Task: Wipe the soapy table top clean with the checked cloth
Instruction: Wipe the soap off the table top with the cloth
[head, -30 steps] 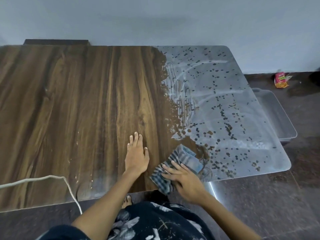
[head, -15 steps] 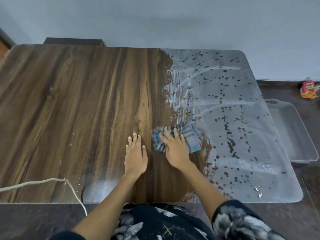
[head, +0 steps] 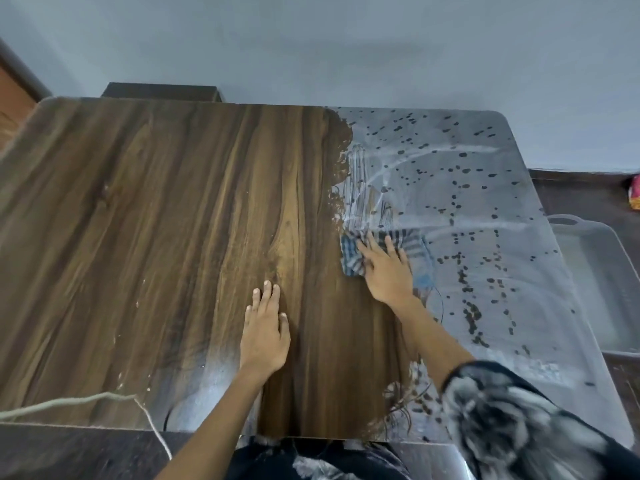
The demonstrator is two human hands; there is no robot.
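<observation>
My right hand point(head: 388, 271) pressed flat on the cloth point(head: 353, 258), left hand point(head: 265, 336) flat on the table point(head: 156, 220); soaked, it risked smearing soap point(head: 485, 237) back

Plain pale grey-blue wall point(head: 311, 39) fills the top of the frame, evenly lit, soft shadow band near its base. Dark floor point(head: 585, 192) at right. Clear plastic tub point(head: 602, 271) on the floor at the right edge. Pink packet point(head: 634, 197) far right. Dark low furniture top point(head: 159, 91) upper left; brown door frame point(head: 17, 77) far left.
</observation>
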